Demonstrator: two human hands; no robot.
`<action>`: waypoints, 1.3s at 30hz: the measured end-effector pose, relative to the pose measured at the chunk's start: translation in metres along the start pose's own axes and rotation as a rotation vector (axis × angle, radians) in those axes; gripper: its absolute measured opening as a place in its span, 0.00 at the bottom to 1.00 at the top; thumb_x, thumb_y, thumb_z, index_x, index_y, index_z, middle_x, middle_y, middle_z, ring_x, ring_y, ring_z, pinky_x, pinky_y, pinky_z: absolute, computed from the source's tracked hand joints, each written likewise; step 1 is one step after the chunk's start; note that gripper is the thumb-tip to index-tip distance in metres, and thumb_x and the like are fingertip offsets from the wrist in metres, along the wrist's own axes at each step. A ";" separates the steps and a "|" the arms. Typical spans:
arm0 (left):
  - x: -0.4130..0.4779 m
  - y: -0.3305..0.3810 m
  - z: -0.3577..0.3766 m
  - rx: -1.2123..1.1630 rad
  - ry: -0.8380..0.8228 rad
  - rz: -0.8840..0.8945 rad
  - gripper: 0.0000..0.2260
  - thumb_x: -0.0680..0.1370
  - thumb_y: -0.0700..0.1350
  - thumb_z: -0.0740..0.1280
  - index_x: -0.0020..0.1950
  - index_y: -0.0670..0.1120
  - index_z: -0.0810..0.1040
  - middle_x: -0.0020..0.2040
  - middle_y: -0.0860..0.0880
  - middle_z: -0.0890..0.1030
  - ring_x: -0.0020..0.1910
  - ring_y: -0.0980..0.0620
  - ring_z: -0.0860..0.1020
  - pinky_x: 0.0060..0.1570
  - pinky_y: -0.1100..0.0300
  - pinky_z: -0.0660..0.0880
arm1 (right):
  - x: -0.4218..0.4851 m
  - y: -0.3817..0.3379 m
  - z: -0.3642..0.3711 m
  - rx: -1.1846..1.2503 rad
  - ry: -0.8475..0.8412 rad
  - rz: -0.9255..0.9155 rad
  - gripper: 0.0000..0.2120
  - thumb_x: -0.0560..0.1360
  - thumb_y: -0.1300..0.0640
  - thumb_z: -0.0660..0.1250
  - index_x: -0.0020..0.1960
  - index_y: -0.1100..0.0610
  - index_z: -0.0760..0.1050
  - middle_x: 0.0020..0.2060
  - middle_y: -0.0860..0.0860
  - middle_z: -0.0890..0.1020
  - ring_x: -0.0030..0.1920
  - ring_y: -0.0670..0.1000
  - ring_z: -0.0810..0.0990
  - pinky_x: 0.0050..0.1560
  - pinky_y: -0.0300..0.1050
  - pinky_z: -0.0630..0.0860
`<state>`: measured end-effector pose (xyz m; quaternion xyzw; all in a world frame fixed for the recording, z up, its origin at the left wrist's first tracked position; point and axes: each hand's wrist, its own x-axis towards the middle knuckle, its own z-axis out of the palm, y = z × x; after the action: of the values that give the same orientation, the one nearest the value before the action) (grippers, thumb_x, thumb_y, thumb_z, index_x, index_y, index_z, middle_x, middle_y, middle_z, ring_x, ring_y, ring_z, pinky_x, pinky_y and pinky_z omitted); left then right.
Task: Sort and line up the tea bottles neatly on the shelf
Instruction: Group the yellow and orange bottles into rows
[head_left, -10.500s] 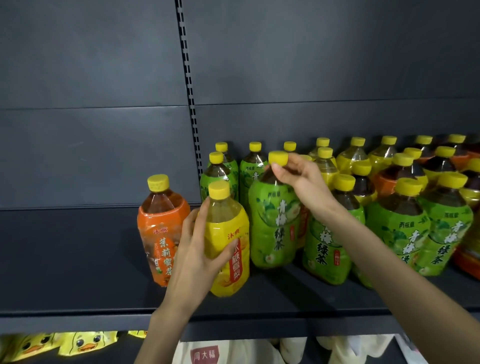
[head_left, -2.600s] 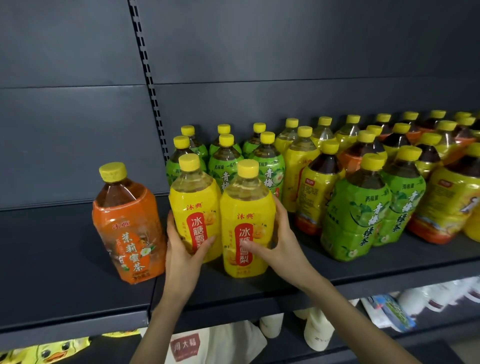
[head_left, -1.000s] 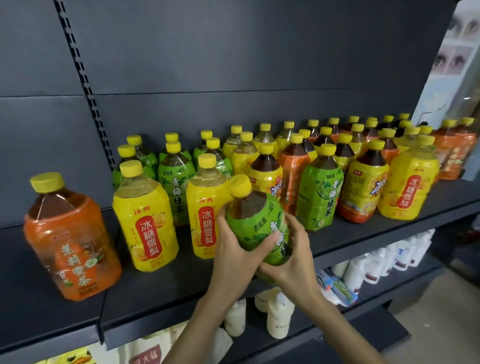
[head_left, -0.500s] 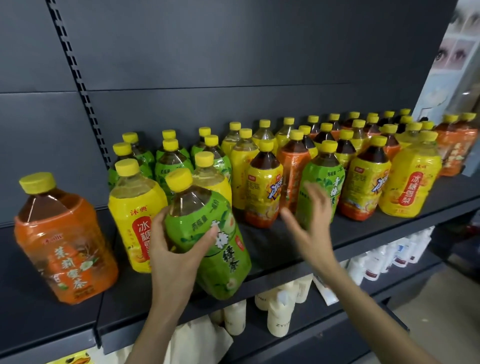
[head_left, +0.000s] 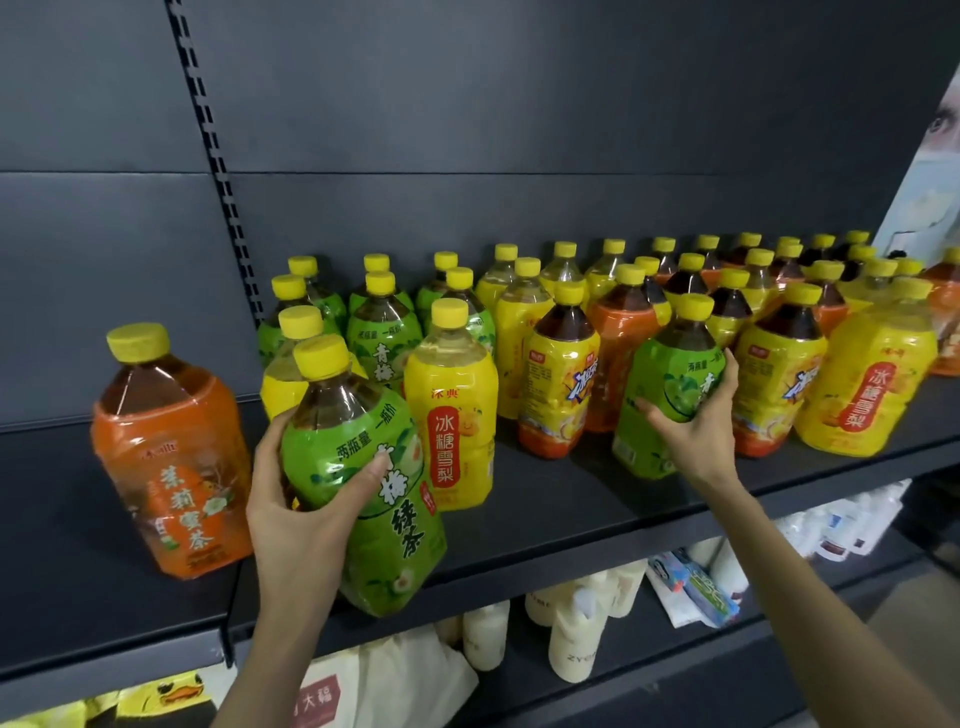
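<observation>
My left hand (head_left: 298, 512) grips a green-label tea bottle (head_left: 363, 467) tilted over the front edge of the dark shelf (head_left: 561, 512). My right hand (head_left: 693, 434) wraps around a second green-label bottle (head_left: 667, 387) that stands upright in the front row. An orange-label bottle (head_left: 174, 452) stands alone at the left. Behind my left hand are two yellow-label bottles, one (head_left: 452, 410) in full view, the other mostly hidden. Green bottles (head_left: 382, 322) are grouped at the back left; mixed yellow, orange and dark-tea bottles (head_left: 774, 364) fill the right.
A slotted upright (head_left: 218, 171) runs down the dark back panel. Below the shelf sit white bottles (head_left: 571, 639), packets (head_left: 696, 584), a white bag (head_left: 363, 686) and yellow duck items (head_left: 156, 696). A poster (head_left: 930, 171) stands at the right end.
My left hand has kept the tilted green bottle in front of the yellow ones. My right hand, open in the air half a second ago, has closed on the green bottle in the front row.
</observation>
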<state>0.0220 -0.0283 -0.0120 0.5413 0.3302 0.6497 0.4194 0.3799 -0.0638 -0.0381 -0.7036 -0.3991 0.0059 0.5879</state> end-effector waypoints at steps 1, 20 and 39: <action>0.001 0.000 -0.002 0.004 0.013 -0.006 0.28 0.61 0.46 0.75 0.58 0.62 0.72 0.56 0.56 0.79 0.55 0.57 0.78 0.49 0.59 0.79 | -0.007 -0.004 0.001 -0.004 -0.005 -0.014 0.54 0.59 0.35 0.72 0.74 0.42 0.44 0.70 0.53 0.65 0.68 0.55 0.68 0.65 0.61 0.69; 0.003 -0.001 -0.026 0.086 0.018 -0.014 0.32 0.60 0.45 0.76 0.61 0.60 0.72 0.55 0.60 0.79 0.55 0.61 0.77 0.50 0.65 0.77 | -0.081 -0.078 0.078 -0.051 -0.174 -0.155 0.49 0.64 0.34 0.71 0.74 0.40 0.42 0.73 0.57 0.57 0.72 0.57 0.60 0.69 0.66 0.61; -0.017 0.017 -0.079 0.096 0.169 -0.016 0.32 0.59 0.41 0.77 0.61 0.57 0.74 0.54 0.51 0.81 0.53 0.54 0.81 0.44 0.64 0.79 | -0.094 -0.201 0.192 0.217 -0.845 -0.397 0.53 0.69 0.48 0.75 0.77 0.42 0.38 0.75 0.48 0.53 0.62 0.33 0.50 0.64 0.36 0.50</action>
<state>-0.0572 -0.0490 -0.0195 0.5013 0.3993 0.6732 0.3688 0.1130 0.0393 0.0262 -0.4841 -0.7270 0.2208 0.4340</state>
